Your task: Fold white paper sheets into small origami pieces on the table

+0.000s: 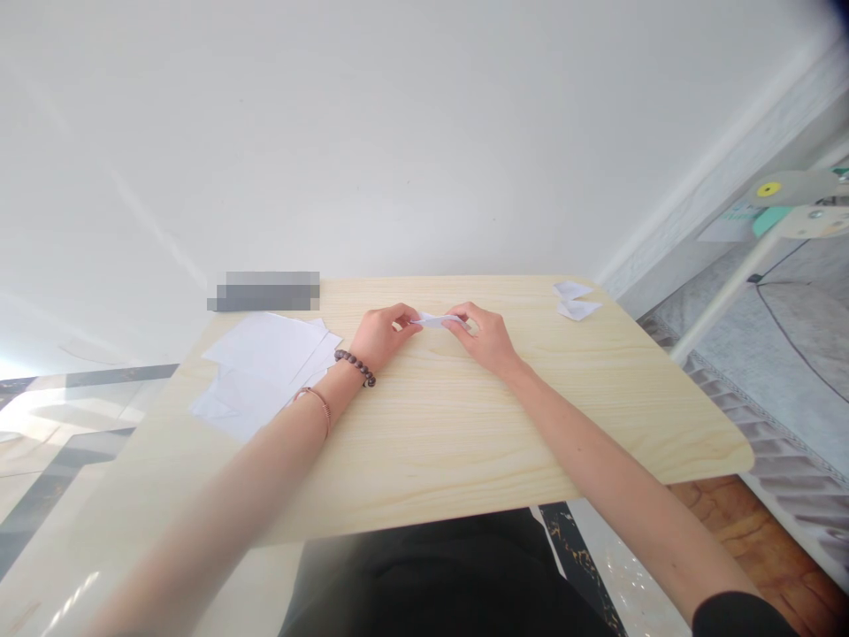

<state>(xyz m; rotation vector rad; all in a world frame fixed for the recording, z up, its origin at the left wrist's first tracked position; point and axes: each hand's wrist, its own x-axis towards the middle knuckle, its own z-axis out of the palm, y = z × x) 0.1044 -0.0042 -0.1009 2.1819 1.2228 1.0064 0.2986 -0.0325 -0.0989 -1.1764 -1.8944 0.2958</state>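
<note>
A small folded piece of white paper (pixel 434 321) is held between my two hands over the far middle of the wooden table. My left hand (pixel 383 334) pinches its left end between thumb and fingers; a dark bead bracelet and a copper-coloured bangle circle that wrist. At the right end, the thumb and fingers of my right hand (pixel 487 336) are closed on the same paper. Fingertips cover both ends, so the exact fold is hard to make out.
Loose white sheets (pixel 265 363) lie overlapping on the table's left side, near a blurred-out dark object (pixel 265 292). Two folded white paper pieces (pixel 577 310) rest at the far right corner. Behind the light wooden table (pixel 451 460) stands a white wall; a pole frame (pixel 722 296) is on the right.
</note>
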